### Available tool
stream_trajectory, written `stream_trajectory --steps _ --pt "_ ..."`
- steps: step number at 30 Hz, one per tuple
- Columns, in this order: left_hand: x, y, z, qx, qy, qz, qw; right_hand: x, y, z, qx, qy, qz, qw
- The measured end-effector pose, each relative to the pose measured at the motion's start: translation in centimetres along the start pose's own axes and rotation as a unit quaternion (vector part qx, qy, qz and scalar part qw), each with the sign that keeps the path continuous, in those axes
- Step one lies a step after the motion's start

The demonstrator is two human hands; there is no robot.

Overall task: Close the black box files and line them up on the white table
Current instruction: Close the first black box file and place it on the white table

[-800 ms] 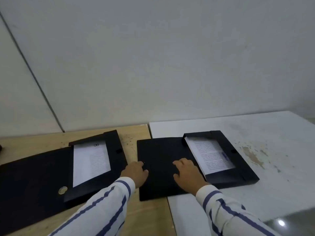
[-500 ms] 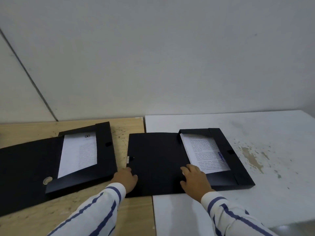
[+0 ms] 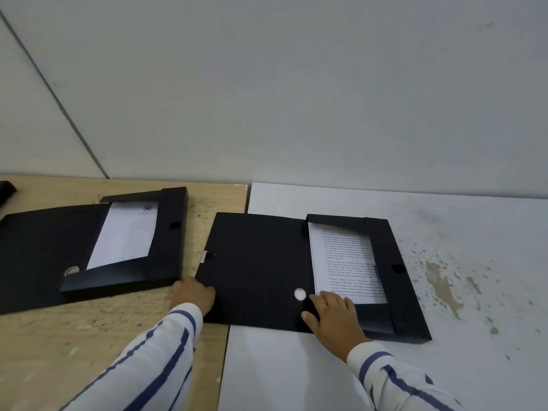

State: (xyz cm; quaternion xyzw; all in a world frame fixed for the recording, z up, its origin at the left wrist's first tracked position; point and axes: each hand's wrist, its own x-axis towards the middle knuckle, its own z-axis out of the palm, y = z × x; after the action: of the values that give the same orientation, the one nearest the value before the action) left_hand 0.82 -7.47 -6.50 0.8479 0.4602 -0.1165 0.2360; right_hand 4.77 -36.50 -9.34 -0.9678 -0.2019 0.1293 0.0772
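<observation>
left hand at open box file lid edge, right hand flat

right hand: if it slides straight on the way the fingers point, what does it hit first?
The right hand points up the box file's tray. It would likely meet the printed sheet first; its fingertips already sit at the sheet's near edge, though contact is unclear.

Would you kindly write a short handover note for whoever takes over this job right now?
Left hand: on the near left corner of the right box file's open lid.
Right hand: flat on the right box file, near its tray.
That file straddles the wooden table and white table; the left box file lies open on the wood.
Done: nothing closed.
Left: close both, line them up on white.
</observation>
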Motion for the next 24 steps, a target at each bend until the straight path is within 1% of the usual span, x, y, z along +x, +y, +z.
stream_trajectory --steps 2,4,6,10,11,13,14,15,17,19,21,22,24 --pt "0.6 0.1 -0.1 -0.006 -0.009 -0.02 1.0 0.0 0.2 0.0 0.001 -0.003 0.0 1.0" --pt "1.3 0.1 -0.7 -0.023 -0.036 -0.027 0.999 0.1 0.4 0.1 0.003 -0.001 -0.001 1.0" --pt "1.9 0.4 -1.7 -0.092 -0.06 -0.028 0.994 0.1 0.6 0.1 0.008 0.0 0.0 1.0" --pt "1.3 1.7 -5.3 -0.213 -0.048 -0.012 0.976 0.2 0.7 0.2 0.016 0.004 0.0 1.0" --pt "0.7 2.1 -6.3 -0.264 -0.058 0.001 0.963 0.3 0.7 0.2 0.021 0.005 0.001 1.0" --pt "-1.4 3.1 -8.0 -0.375 -0.105 0.027 0.921 0.3 0.7 0.2 0.03 0.002 0.007 1.0" --pt "-2.7 3.8 -8.8 -0.408 -0.129 0.049 0.902 0.3 0.7 0.1 0.033 0.002 0.01 0.999" --pt "-3.9 4.6 -9.2 -0.423 -0.149 0.081 0.89 0.3 0.6 0.0 0.039 0.004 0.013 0.999" --pt "-6.0 6.6 -9.1 -0.416 -0.178 0.167 0.876 0.3 0.5 -0.3 0.067 0.013 0.023 0.997" --pt "-7.8 8.8 -7.9 -0.399 -0.185 0.232 0.867 0.4 0.5 -0.8 0.11 0.021 0.035 0.993" --pt "-9.0 10.6 -5.7 -0.402 -0.193 0.26 0.856 0.3 0.5 -1.5 0.159 0.023 0.048 0.986" --pt "-9.6 11.4 -4.5 -0.4 -0.195 0.267 0.855 0.2 0.7 -1.8 0.204 0.025 0.056 0.977" --pt "-10.4 12.6 -1.9 -0.37 -0.195 0.292 0.86 -0.1 1.1 -2.5 0.319 0.021 0.075 0.945"
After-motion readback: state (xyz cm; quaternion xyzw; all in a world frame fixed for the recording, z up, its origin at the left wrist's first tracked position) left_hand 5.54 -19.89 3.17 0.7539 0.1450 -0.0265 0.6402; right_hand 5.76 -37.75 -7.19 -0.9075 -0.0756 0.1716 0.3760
